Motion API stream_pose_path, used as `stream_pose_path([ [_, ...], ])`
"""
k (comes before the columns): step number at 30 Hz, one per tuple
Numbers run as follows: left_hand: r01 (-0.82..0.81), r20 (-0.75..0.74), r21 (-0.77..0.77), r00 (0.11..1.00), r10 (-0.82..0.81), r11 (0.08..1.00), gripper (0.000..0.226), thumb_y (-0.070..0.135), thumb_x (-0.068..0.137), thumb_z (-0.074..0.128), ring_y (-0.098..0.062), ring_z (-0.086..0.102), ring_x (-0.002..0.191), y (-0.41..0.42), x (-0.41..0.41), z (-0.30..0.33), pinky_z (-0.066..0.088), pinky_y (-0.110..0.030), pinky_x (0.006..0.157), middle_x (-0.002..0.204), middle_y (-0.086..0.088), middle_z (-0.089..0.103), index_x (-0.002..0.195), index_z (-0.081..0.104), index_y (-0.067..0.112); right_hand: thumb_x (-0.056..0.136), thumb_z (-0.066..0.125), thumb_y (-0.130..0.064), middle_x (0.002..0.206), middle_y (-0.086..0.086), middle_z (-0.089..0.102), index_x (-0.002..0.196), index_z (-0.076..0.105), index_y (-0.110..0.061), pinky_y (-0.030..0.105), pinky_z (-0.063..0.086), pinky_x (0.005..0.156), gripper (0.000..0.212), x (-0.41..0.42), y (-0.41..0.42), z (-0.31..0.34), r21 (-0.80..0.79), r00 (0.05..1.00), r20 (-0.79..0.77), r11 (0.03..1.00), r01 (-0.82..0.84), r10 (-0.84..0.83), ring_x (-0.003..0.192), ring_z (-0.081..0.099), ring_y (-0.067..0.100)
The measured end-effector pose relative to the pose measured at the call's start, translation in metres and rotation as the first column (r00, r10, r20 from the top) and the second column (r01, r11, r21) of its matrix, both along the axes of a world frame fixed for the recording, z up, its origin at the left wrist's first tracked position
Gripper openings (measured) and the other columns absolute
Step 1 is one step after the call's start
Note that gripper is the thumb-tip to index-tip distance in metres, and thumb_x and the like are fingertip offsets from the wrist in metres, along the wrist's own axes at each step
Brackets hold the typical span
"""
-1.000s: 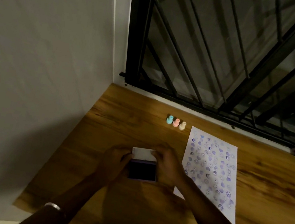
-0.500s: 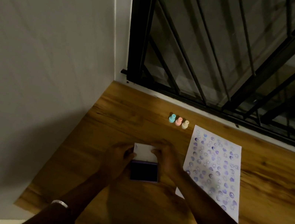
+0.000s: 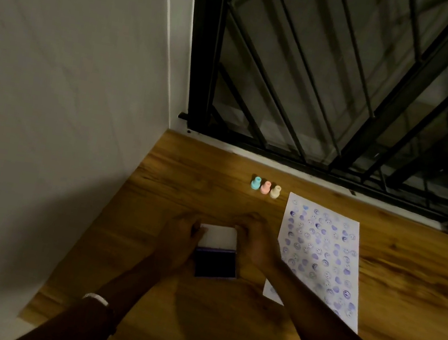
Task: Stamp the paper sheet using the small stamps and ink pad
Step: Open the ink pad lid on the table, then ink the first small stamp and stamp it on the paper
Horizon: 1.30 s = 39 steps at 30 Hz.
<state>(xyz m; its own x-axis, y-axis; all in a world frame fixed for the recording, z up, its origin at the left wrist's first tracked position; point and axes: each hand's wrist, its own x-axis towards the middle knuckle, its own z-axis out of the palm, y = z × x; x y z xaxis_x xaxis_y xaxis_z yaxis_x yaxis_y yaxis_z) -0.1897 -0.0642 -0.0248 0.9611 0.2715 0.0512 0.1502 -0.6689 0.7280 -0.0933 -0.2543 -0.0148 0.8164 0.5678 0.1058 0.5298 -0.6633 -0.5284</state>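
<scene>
vs 0.5 s ago not much differs: both hands sit at the ink pad (image 3: 216,257) as before, lid (image 3: 219,237) tipped back about the same, stamps and sheet unmoved; only the view has shifted a bit.

left hand (image 3: 180,239) is on the pad's left edge, fingers curled against the lid's left side, grip closed on the case. right hand (image 3: 256,243) is on the right edge, fingers over the lid's top right corner, grip also closed on the case. how hard either presses, can't tell.

ink pad lies open on the wooden tabletop (image 3: 404,289), near its middle-left, just left of the paper sheet (image 3: 320,257). the inked part is dark blue-purple, nearly black in this dim light; the lid's inside is white and lies on the far side.

paper sheet is flat on the tabletop, long side running away from the person, covered w/ rows of purple prints, some smiley faces and hearts, some blurred. its near left corner is hidden by the right forearm.

3 small stamps stand upright in a tight row beyond the pad, near the sheet's far left corner: blue stamp (image 3: 256,182), pink stamp (image 3: 265,187), cream stamp (image 3: 275,191). none is held.

a black window grille (image 3: 320,82) runs along the far edge.
</scene>
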Motion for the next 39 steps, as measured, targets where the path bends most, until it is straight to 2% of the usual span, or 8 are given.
stream_pose_path([
  [5, 0.122, 0.009, 0.126, 0.992, -0.124, 0.984, 0.031, 0.028, 0.096, 0.053, -0.025, 0.062, 0.100, -0.008, 0.032, 0.015, 0.040, -0.026, 0.078, 0.113, -0.010, 0.066, 0.122, 0.060, 0.012, 0.089, 0.060, -0.012, 0.119, 0.006, 0.065, 0.116, 0.064, -0.017, 0.033, 0.054, 0.085, 0.028, 0.022, -0.026, 0.003, -0.140, 0.992, 0.054, 0.983, 0.118, -0.111, 0.103, 0.062, 0.020],
  [11, 0.215, 0.008, 0.186, 0.975, -0.221, 0.959, 0.029, 0.026, 0.091, 0.059, -0.026, 0.057, 0.109, -0.024, 0.069, 0.018, 0.045, -0.037, 0.092, 0.121, -0.010, 0.060, 0.118, 0.062, 0.014, 0.092, 0.056, -0.011, 0.108, 0.011, 0.066, 0.115, 0.060, -0.011, 0.032, 0.054, 0.079, 0.023, 0.057, -0.040, 0.013, -0.291, 0.949, 0.067, 0.904, 0.314, -0.308, 0.095, 0.063, 0.024],
  [16, 0.248, 0.028, 0.188, 0.966, -0.258, 0.950, 0.031, 0.030, 0.091, 0.059, -0.023, 0.055, 0.111, -0.037, 0.094, 0.013, 0.045, -0.037, 0.095, 0.122, -0.007, 0.061, 0.119, 0.061, 0.016, 0.094, 0.054, -0.016, 0.122, 0.016, 0.059, 0.133, 0.043, -0.014, 0.043, 0.052, 0.087, 0.040, 0.087, -0.041, 0.020, -0.250, 0.941, 0.057, 0.908, 0.337, -0.333, 0.107, 0.059, 0.032],
  [22, 0.261, 0.025, 0.170, 0.963, -0.269, 0.950, 0.031, 0.033, 0.091, 0.057, -0.023, 0.057, 0.107, -0.046, 0.114, 0.004, 0.050, -0.040, 0.089, 0.119, -0.007, 0.061, 0.118, 0.062, 0.019, 0.089, 0.062, -0.026, 0.127, 0.017, 0.056, 0.141, 0.033, -0.020, 0.048, 0.054, 0.079, 0.060, 0.118, -0.038, 0.013, -0.239, 0.954, 0.071, 0.924, 0.299, -0.291, 0.105, 0.059, 0.036],
  [26, 0.263, 0.037, 0.156, 0.962, -0.272, 0.952, 0.030, 0.031, 0.092, 0.056, -0.019, 0.059, 0.099, -0.049, 0.122, -0.001, 0.051, -0.035, 0.086, 0.117, -0.006, 0.062, 0.118, 0.062, 0.019, 0.091, 0.062, -0.022, 0.129, 0.015, 0.055, 0.133, 0.045, -0.017, 0.045, 0.050, 0.088, 0.046, 0.126, -0.035, 0.006, -0.214, 0.950, 0.012, 0.928, 0.306, -0.311, 0.112, 0.057, 0.035],
  [31, 0.276, 0.045, 0.127, 0.958, -0.284, 0.953, 0.026, 0.027, 0.094, 0.055, -0.013, 0.058, 0.094, -0.053, 0.122, -0.004, 0.050, -0.030, 0.083, 0.114, -0.004, 0.064, 0.117, 0.062, 0.019, 0.091, 0.060, -0.021, 0.106, 0.010, 0.062, 0.107, 0.061, -0.016, 0.033, 0.050, 0.074, 0.017, 0.128, -0.038, -0.002, -0.166, 0.956, 0.034, 0.942, 0.293, -0.291, 0.092, 0.061, 0.025],
  [34, 0.269, 0.057, 0.108, 0.959, -0.276, 0.957, 0.025, 0.024, 0.094, 0.055, -0.009, 0.055, 0.083, -0.056, 0.118, 0.000, 0.048, -0.026, 0.076, 0.111, -0.005, 0.065, 0.117, 0.063, 0.016, 0.092, 0.058, -0.021, 0.108, 0.008, 0.062, 0.111, 0.057, -0.017, 0.037, 0.052, 0.075, 0.020, 0.122, -0.040, -0.001, -0.160, 0.952, 0.036, 0.938, 0.306, -0.304, 0.094, 0.061, 0.025],
  [39, 0.265, 0.059, 0.088, 0.961, -0.270, 0.960, 0.027, 0.026, 0.094, 0.055, -0.012, 0.059, 0.085, -0.056, 0.113, 0.005, 0.046, -0.023, 0.076, 0.111, -0.005, 0.066, 0.118, 0.062, 0.016, 0.090, 0.061, -0.024, 0.119, 0.011, 0.061, 0.124, 0.051, -0.020, 0.043, 0.052, 0.082, 0.035, 0.119, -0.033, 0.005, -0.166, 0.957, 0.022, 0.943, 0.287, -0.288, 0.104, 0.059, 0.030],
])
